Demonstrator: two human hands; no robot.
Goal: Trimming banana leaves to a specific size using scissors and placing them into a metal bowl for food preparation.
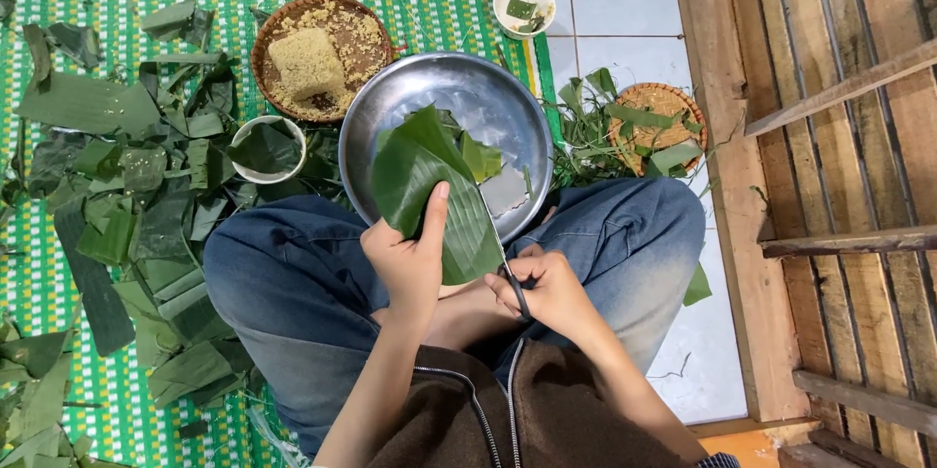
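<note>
The left hand [405, 263] has its fingers closed on a green leaf [429, 190] over the lap, thumb pointing to 12 o'clock, the leaf's long axis running from 11 to 5 o'clock. At 3 o'clock, the right hand [547, 292] grips scissors [503, 258], blades along the leaf's right edge, above the metal bowl [488, 97].

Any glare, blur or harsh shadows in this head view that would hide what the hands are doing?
Head view: soft, even light with no hard shadows; mild glare on the metal basin rim only; the left hand, right hand, banana leaf and scissors are sharp; slight wide-angle bowing toward the wooden slats.
</note>
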